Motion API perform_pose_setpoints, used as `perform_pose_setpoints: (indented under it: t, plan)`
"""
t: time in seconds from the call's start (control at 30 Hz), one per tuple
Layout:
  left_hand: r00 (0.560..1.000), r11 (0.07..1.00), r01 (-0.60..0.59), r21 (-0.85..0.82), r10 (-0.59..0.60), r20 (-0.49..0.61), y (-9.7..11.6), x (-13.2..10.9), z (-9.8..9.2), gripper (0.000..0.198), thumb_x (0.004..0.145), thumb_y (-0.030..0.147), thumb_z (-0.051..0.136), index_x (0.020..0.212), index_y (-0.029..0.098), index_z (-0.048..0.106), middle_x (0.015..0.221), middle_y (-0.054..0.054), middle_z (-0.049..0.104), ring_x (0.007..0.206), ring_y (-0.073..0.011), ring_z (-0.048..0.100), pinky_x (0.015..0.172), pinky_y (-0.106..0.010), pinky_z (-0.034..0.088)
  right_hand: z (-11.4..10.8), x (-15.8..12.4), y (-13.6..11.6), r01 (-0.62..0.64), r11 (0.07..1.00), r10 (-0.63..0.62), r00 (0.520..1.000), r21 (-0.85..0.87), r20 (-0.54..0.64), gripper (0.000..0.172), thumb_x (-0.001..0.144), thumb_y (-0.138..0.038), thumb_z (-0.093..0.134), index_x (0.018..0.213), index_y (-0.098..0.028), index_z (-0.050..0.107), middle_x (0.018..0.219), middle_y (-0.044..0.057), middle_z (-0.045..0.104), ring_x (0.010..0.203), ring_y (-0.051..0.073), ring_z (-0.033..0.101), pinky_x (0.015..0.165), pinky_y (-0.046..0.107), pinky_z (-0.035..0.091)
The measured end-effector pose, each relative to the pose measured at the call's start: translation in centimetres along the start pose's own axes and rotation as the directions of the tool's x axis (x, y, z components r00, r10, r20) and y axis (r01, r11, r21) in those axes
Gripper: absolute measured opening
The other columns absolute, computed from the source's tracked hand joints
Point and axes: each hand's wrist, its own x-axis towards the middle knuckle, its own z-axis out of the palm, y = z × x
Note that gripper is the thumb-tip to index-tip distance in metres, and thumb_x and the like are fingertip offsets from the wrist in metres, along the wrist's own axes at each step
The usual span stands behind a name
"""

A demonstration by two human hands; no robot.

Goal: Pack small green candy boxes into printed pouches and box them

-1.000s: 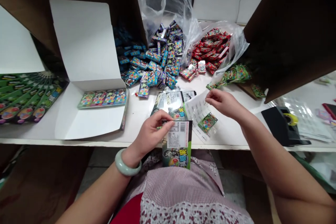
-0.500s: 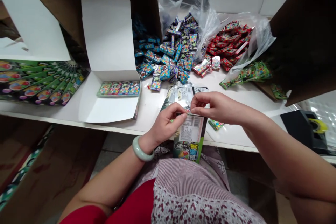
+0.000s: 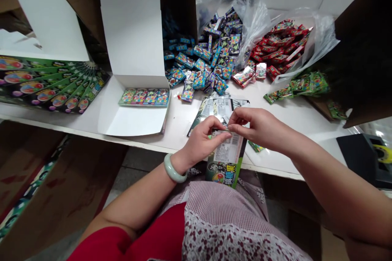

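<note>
My left hand (image 3: 202, 140) and my right hand (image 3: 255, 126) meet at the top edge of a green and black printed pouch (image 3: 226, 163) that stands upright against the table's front edge. Both hands pinch the pouch's top, fingers closed. A pale green bangle (image 3: 174, 169) circles my left wrist. Behind the hands lies a flat stack of more such pouches (image 3: 219, 108). One small green packet (image 3: 255, 146) rests on the table just under my right wrist.
An open white carton (image 3: 134, 106) holds a row of small packets (image 3: 143, 97). Heaps of blue packets (image 3: 202, 65), red packets (image 3: 275, 51) and green packets (image 3: 301, 83) lie at the back. Fanned green cartons (image 3: 49, 85) sit left, a tape dispenser (image 3: 370, 159) right.
My right hand came in from the right and joined my left hand at the pouch's top. The pouch rose slightly toward the table edge. The view shifted left and down.
</note>
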Motion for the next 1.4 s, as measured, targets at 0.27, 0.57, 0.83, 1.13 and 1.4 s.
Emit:
perform_pose_setpoints:
  t: [0.27,0.57,0.83,1.13,1.4]
  plan:
    - [0.978,0.983,-0.166,0.075,0.154,0.143,0.8,0.0,-0.6,0.023,0.086,0.020,0.062,0.108,0.021,0.056,0.099,-0.005,0.062,0.091,-0.0168,0.059,0.083,-0.032,0.048,1.0,1.8,3.3,-0.306,0.804,0.038,0.882,0.509,0.470,0.010,0.079,-0.030,0.064,0.079,-0.020,0.064,0.064,-0.002,0.062,0.054,0.010,0.053,0.047,0.022,0.041]
    - [0.999,0.977,0.051,0.208,-0.047,-0.023,-0.5,0.2,-3.8,0.015,0.087,0.030,0.059,0.097,0.019,0.062,0.091,-0.004,0.064,0.086,-0.0171,0.062,0.075,-0.027,0.051,-0.1,-2.3,12.4,-0.134,0.991,0.134,0.971,0.011,-0.197,0.027,0.091,-0.027,0.048,0.108,-0.014,0.064,0.113,0.012,0.068,0.104,0.020,0.062,0.095,0.038,0.046]
    - [0.965,0.935,0.262,0.239,-0.247,-0.090,-1.8,0.9,-4.8,0.030,0.078,0.047,0.065,0.091,0.020,0.064,0.088,-0.003,0.065,0.081,-0.0189,0.063,0.068,-0.025,0.053,1.0,-8.8,15.2,-0.372,0.831,0.302,0.926,-0.413,-0.227,0.039,0.091,-0.038,0.051,0.121,-0.014,0.061,0.133,0.016,0.057,0.125,0.031,0.050,0.102,0.046,0.039]
    - [0.941,0.911,0.338,0.237,-0.321,-0.105,-2.9,1.8,-5.3,0.040,0.074,0.056,0.066,0.092,0.020,0.066,0.089,-0.004,0.068,0.079,-0.0202,0.065,0.067,-0.026,0.055,-2.9,-8.9,14.7,-0.597,0.802,0.542,0.736,-0.010,-0.405,0.030,0.078,-0.041,0.069,0.093,-0.016,0.068,0.102,0.014,0.069,0.100,0.031,0.063,0.091,0.042,0.044]
    - [0.956,0.921,0.294,0.255,-0.283,-0.081,-1.7,2.1,-4.5,0.038,0.074,0.055,0.066,0.089,0.020,0.067,0.089,-0.005,0.067,0.080,-0.0211,0.065,0.067,-0.026,0.056,-8.4,2.6,20.8,-0.549,0.697,0.711,0.444,0.462,-0.545,0.037,0.086,-0.031,0.064,0.118,-0.014,0.055,0.112,0.012,0.064,0.100,0.023,0.063,0.086,0.039,0.051]
